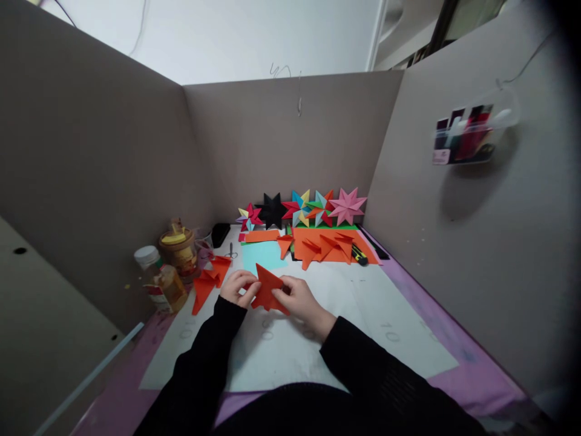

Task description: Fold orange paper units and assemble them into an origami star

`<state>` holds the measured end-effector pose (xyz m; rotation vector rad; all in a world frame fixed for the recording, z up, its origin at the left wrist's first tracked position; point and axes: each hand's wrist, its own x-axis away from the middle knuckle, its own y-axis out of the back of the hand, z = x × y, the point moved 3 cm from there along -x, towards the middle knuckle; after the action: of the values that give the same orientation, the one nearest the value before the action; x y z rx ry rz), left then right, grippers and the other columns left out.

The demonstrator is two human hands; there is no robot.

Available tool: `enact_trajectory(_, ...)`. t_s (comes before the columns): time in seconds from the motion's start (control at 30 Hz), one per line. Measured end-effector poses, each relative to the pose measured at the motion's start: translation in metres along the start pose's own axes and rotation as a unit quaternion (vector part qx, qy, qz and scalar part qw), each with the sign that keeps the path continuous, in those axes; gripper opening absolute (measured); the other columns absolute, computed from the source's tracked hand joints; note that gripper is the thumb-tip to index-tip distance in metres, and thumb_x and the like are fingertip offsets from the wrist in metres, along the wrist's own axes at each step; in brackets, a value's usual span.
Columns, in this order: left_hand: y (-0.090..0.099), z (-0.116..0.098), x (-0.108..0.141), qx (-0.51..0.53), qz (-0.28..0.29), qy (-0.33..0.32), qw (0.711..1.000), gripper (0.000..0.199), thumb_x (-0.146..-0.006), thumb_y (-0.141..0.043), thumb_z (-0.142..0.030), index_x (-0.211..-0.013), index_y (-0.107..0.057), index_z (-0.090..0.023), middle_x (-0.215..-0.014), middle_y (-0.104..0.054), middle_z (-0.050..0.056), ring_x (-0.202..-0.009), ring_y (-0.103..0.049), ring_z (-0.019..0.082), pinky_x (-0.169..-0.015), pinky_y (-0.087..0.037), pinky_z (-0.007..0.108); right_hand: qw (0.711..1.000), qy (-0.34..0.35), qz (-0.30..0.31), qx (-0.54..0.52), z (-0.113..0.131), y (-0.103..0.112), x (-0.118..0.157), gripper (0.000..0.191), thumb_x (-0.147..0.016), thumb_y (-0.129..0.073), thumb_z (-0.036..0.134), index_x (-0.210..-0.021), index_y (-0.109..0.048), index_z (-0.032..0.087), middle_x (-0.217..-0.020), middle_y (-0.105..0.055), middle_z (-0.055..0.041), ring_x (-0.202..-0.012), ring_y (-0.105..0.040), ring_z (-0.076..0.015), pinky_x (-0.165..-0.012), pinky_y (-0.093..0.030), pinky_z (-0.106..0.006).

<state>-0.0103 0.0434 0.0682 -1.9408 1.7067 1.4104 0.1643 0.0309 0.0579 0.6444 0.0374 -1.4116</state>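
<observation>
Cannot see the far face of the orange folded paper (pixel 267 290). Pinching it with left hand (pixel 238 288) and right hand (pixel 300 300).

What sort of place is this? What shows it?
Probably a papercraft booth: grey panels on three sides, folded paper stars along the back, and an orange folded piece held in front.

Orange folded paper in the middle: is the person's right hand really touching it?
Touching. The head view shows it: the right hand has its thumb laid over the right edge of the orange folded paper.
</observation>
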Motion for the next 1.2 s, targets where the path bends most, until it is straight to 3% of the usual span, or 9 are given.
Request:
enact_trajectory(0.27, 0.000, -0.001, -0.001, 0.056, 0.022, 0.031, 0.998, 0.017, -0.074, -0.062, -0.028, -0.060, -0.064, -0.018, -0.068, -0.063, 0.003, -0.065, -0.060, 0.014, -0.059, -0.048, 0.025, 0.999, -0.015, 0.014, -0.046, 0.002, 0.001, 0.002, 0.012, -0.075, -0.056, 0.025, -0.074, -0.063, 0.015, -0.067, -0.061, 0.0000, -0.060, -0.052, -0.0123, -0.055, -0.040, -0.021)
enact_trajectory(0.6, -0.008, -0.009, 0.000, 0.072, 0.072, -0.052, 0.993, 0.014, -0.072, -0.063, -0.021, -0.058, -0.063, -0.017, -0.063, -0.062, 0.004, -0.062, -0.060, 0.014, -0.060, -0.049, 0.026, 0.972, -0.078, 0.035, -0.219, -0.004, -0.004, 0.000, 0.019, -0.072, -0.063, 0.034, -0.072, -0.059, 0.015, -0.066, -0.058, 0.0015, -0.060, -0.053, -0.0126, -0.055, -0.041, -0.022)
enact_trajectory(0.7, -0.010, -0.009, 0.001, 0.081, 0.063, 0.002, 0.995, 0.017, -0.072, -0.063, -0.024, -0.057, -0.061, -0.017, -0.063, -0.061, 0.003, -0.062, -0.059, 0.014, -0.060, -0.047, 0.025, 0.969, -0.085, 0.013, -0.232, -0.002, -0.003, 0.001, 0.019, -0.072, -0.062, 0.034, -0.074, -0.060, 0.015, -0.067, -0.059, 0.0013, -0.060, -0.053, -0.0128, -0.055, -0.041, -0.022)
enact_trajectory(0.93, -0.004, 0.008, 0.002, 0.076, -0.020, 0.150, 0.986, 0.024, -0.069, -0.063, -0.034, -0.054, -0.058, -0.017, -0.062, -0.060, 0.002, -0.057, -0.052, 0.012, -0.051, -0.038, 0.022, 0.956, -0.099, -0.071, -0.266, -0.002, 0.003, -0.003, 0.022, -0.070, -0.065, 0.035, -0.066, -0.055, 0.016, -0.061, -0.056, 0.0027, -0.056, -0.050, -0.0125, -0.053, -0.040, -0.023)
enact_trajectory(1.1, 0.000, 0.025, 0.005, 0.125, -0.092, 0.257, 0.954, 0.025, -0.066, -0.065, -0.039, -0.058, -0.059, -0.017, -0.058, -0.056, -0.001, -0.054, -0.049, 0.011, -0.053, -0.039, 0.022, 0.948, -0.116, -0.093, -0.280, -0.007, 0.005, -0.005, 0.024, -0.068, -0.066, 0.036, -0.065, -0.054, 0.016, -0.059, -0.055, 0.0028, -0.056, -0.049, -0.0128, -0.054, -0.039, -0.024)
enact_trajectory(1.2, -0.008, 0.028, 0.006, 0.201, -0.063, 0.289, 0.934, 0.026, -0.066, -0.064, -0.042, -0.069, -0.062, -0.016, -0.062, -0.062, 0.000, -0.059, -0.055, 0.013, -0.056, -0.043, 0.023, 0.946, -0.110, -0.106, -0.285, -0.012, 0.006, -0.006, 0.024, -0.071, -0.065, 0.037, -0.070, -0.057, 0.015, -0.064, -0.057, 0.0008, -0.059, -0.051, -0.0136, -0.057, -0.040, -0.025)
